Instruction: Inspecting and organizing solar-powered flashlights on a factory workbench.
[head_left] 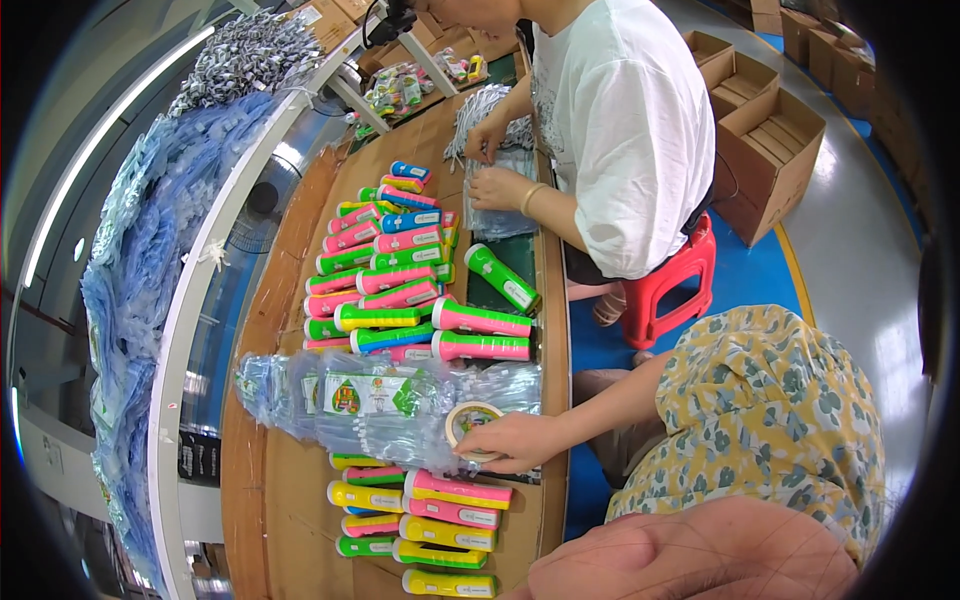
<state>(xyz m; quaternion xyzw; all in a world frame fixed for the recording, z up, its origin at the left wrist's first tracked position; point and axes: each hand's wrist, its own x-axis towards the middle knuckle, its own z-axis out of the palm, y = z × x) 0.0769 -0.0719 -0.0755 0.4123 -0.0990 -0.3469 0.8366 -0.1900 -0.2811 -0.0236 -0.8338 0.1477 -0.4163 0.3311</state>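
Fingers of our right hand [512, 442] curl closed on the near rim of the tape [454, 420], with hardly any opening between them as far as we can see. Our left hand is out of view, so how its fingers stand we cannot tell.

The tape is a ring lying nearly flat on the bags [375, 437], near their right end, its hole facing up toward us; being round, it has no long axis. The bags make a long heap running left to right across the table [297, 520], printed panels showing through the clear plastic.

Our right forearm [605, 410] reaches in from the right, slanting slightly down to the wrist, out of a floral sleeve [765, 410]. We hold the hand low and palm down, fingertips pointing left.

Just beyond the bags lie the upper torches [485, 347], on the nearer side the lower torches [447, 532]; most of both groups lie sideways, white ends to the left. Farther up, a co-worker's hands [500, 188] are over more plastic at the table's edge.
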